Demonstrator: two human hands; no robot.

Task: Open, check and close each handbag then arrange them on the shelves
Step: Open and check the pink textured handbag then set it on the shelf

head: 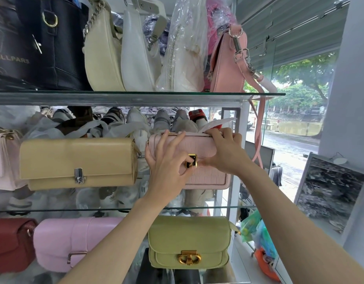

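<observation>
A pale pink croc-textured handbag [205,177] stands at the right end of the middle glass shelf [54,210]. Its gold clasp [192,160] sits at the flap's lower edge. My left hand [166,160] lies over the bag's left front, thumb and forefinger pinching the clasp. My right hand [224,150] grips the bag's top right edge, its thumb pressing the flap beside the clasp. White paper [216,124] sticks up behind the bag. A beige flap handbag [78,162] stands just left of it.
The top shelf [136,95] holds black, cream, white, plastic-wrapped and pink bags. The bottom shelf carries a red bag [11,242], a pink bag [74,240] and a green bag with a gold clasp [189,240]. Shoes stand behind the bags. A glass window is at right.
</observation>
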